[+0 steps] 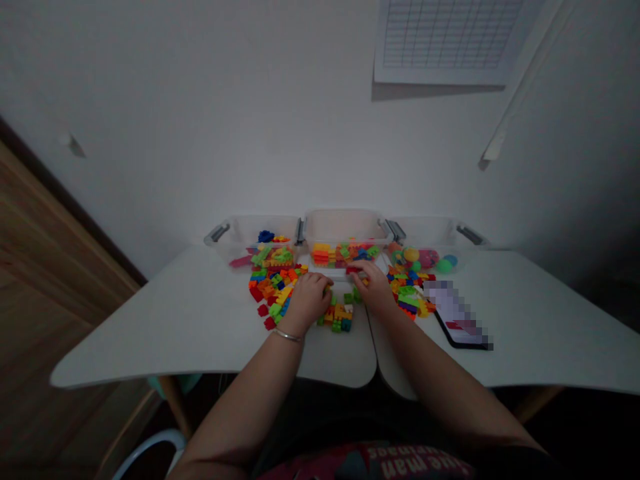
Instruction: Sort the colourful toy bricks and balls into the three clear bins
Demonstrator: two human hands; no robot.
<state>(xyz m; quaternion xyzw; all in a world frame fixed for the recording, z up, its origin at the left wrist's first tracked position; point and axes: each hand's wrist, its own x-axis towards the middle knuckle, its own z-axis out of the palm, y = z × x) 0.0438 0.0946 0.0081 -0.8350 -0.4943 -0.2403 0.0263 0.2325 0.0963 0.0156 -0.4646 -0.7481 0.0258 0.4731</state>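
Note:
My left hand [311, 299], with a bangle at its wrist, is closed above the table among loose toy building bricks. A small yellowish bit shows by its fingertips; I cannot make out what is in the fingers. Just in front of the middle container, my right hand [374, 285] pinches a red building brick [352, 269]. A pile of mixed bricks [270, 287] lies to the left of my left hand. Between my hands and nearer to me sits a cluster of orange, green and teal bricks [340, 316]. More bricks [409, 293] lie right of my right hand.
Three clear plastic containers stand along the wall: the left container [240, 230] and middle container [345, 223] hold bricks, the right container [430, 230] holds colourful rounded pieces. A phone [457, 317] lies at the right on the white table [200, 333]. A seam divides the tabletop.

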